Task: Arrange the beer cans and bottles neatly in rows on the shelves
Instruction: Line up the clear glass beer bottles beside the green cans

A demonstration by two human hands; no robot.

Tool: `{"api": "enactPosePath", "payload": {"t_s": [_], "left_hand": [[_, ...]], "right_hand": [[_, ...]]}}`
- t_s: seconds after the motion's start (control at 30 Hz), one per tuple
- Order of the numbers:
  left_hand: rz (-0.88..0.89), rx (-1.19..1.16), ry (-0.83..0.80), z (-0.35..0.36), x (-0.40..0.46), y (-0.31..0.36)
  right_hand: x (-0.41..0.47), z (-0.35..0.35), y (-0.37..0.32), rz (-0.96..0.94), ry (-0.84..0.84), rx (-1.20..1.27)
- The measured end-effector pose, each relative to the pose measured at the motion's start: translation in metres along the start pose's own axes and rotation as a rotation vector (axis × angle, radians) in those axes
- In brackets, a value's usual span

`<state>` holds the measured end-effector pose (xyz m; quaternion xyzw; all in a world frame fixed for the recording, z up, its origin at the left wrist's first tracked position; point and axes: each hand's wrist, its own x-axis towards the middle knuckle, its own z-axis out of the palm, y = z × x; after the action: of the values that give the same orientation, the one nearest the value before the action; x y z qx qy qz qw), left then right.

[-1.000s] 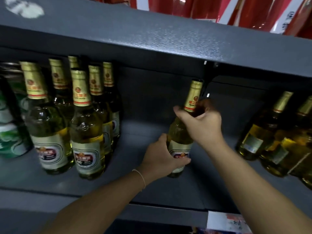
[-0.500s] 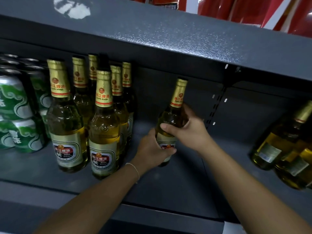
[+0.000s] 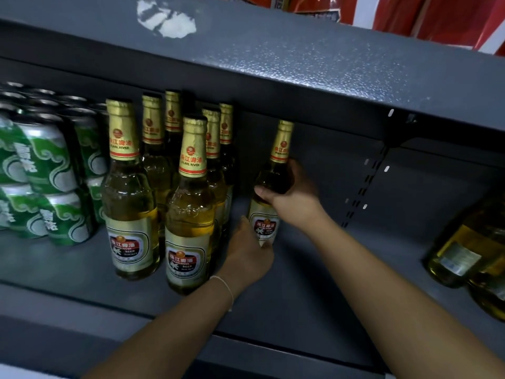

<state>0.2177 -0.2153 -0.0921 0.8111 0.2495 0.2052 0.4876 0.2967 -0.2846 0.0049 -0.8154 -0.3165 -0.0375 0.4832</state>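
Since half a second ago the held beer bottle (image 3: pixel 269 187) sits closer to the standing bottle group (image 3: pixel 175 187), and our view has swung left so more green cans (image 3: pixel 49 176) show. We have the right hand (image 3: pixel 292 192) wrapped around the bottle's shoulder, fingers (image 3: pixel 263 193) closed on the glass, and the left hand (image 3: pixel 246 255) cupping the lower body beside the label, fingers curled against it. Bottle stands roughly upright on the grey shelf (image 3: pixel 300 283), near the right-hand row but with a gap between.

Risks, as we judge them: pushing it in too fast could knock it into the nearest rear bottle (image 3: pixel 225 160) and rock the row; glass on glass, and the front bottle (image 3: pixel 190 214) stands near the shelf's front lip. Left knuckles sit just beside that row, so they could nudge it too. The neck is close under the upper shelf (image 3: pixel 273 64), so lifting could clip it.

Surface: dark textured metal shelving, slotted upright (image 3: pixel 363 187) at the back. Dim lighting. More bottles (image 3: pixel 470 255) lean at far right, well apart. Red packaging (image 3: pixel 437 17) above.
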Motion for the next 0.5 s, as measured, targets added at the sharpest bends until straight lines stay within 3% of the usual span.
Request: {"api": "enactPosePath", "payload": {"t_s": [0.5], "left_hand": [[0.024, 0.109, -0.111, -0.008, -0.001, -0.017]], "right_hand": [[0.025, 0.022, 0.002, -0.001, 0.024, -0.083]]}}
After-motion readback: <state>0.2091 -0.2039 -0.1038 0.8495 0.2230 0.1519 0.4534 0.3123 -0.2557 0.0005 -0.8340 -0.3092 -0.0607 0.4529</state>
